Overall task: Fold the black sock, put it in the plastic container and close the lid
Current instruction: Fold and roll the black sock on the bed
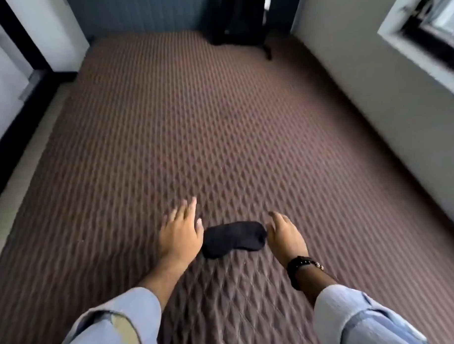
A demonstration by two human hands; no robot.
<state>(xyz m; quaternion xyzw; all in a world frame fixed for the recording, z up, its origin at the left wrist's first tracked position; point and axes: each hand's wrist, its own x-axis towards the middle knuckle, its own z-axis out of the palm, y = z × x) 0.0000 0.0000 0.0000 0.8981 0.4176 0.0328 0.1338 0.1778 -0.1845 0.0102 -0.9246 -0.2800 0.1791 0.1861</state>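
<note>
Flanked the sock (233, 238) on the mattress (219, 133), left hand (179, 235) at nine o'clock, fingers spread, grasping nothing, right hand (284, 234) at three, loose, touching its end.

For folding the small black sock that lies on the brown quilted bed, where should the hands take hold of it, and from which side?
The small black fabric sock lies flat and crosswise on the brown quilted bed cover, one end toward each hand. Probably best: pinch the two ends from above, the left hand at the left end and the right hand at the right end, then bring one end over the other.
</note>
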